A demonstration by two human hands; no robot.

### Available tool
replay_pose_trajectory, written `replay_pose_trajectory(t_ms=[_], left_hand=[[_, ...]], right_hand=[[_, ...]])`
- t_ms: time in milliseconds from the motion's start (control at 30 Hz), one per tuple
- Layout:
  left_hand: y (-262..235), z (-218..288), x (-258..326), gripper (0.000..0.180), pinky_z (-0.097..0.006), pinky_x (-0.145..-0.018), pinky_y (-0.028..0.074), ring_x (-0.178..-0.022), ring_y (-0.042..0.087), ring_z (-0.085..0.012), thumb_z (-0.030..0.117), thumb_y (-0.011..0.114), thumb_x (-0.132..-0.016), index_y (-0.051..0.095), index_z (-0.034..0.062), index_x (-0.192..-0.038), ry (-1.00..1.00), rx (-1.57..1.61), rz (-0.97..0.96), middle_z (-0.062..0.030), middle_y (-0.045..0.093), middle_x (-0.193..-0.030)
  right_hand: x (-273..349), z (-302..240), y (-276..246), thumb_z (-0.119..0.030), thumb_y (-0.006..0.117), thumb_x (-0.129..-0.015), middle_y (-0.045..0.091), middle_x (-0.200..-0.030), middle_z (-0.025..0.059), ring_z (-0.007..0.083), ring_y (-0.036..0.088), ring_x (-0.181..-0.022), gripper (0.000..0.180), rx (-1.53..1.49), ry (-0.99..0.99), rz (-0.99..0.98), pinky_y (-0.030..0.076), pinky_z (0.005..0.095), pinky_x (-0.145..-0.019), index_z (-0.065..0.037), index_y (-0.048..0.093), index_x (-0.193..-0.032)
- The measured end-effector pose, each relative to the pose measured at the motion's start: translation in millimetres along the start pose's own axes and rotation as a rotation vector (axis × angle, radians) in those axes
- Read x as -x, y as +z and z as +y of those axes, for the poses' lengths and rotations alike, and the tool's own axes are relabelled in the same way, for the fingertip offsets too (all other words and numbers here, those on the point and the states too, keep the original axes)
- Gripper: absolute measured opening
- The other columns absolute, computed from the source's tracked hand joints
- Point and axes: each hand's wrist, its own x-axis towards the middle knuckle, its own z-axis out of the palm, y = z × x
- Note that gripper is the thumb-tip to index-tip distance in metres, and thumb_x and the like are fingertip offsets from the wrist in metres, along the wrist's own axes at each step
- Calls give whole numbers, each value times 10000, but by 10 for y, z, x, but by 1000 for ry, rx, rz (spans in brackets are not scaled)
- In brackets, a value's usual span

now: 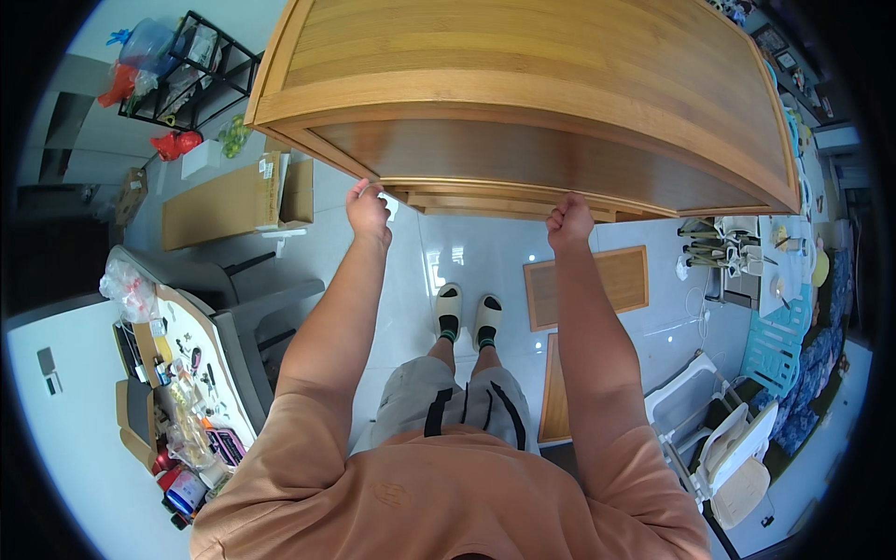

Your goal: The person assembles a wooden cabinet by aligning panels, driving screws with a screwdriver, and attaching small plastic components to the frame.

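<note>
A large wooden cabinet-like piece (560,84) of light bamboo-coloured boards fills the upper middle of the view. I hold it up off the floor by its near lower edge. My left hand (368,211) is closed around that edge on the left. My right hand (569,222) grips the same edge further right. Both arms stretch forward from my orange shirt. Below them stand my feet in pale slippers (467,317) on the glossy white floor.
Two flat wooden panels (588,285) lie on the floor right of my feet. A cardboard box (233,196) and black wire rack (187,70) sit at left rear. A cluttered small table (187,373) is at left; white folding chairs (728,448) at right.
</note>
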Motion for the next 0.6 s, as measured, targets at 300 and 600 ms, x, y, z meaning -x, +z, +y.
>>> replay_pose_trajectory(t_ms=[300,600], left_hand=[[-11,-206,-117,124,-198,-402,266,-483,352,-63,228,564,-832,539,124,-770,-245,-102,-227,26,527,-689],[183,-316,16,99,-191,-427,281,-527,370,-57,216,551,-835,558,124,-798,-303,-138,-290,31,535,-698]], right_hand=[[158,155,-80,-187,552,-814,606,-662,79,239,585,-566,178,1141,-1159,-219,475,352,-526,-90,577,-960],[199,-95,-119,-166,503,-781,625,-656,118,302,616,-605,287,1925,-1221,-201,489,436,-550,-128,522,-1066]])
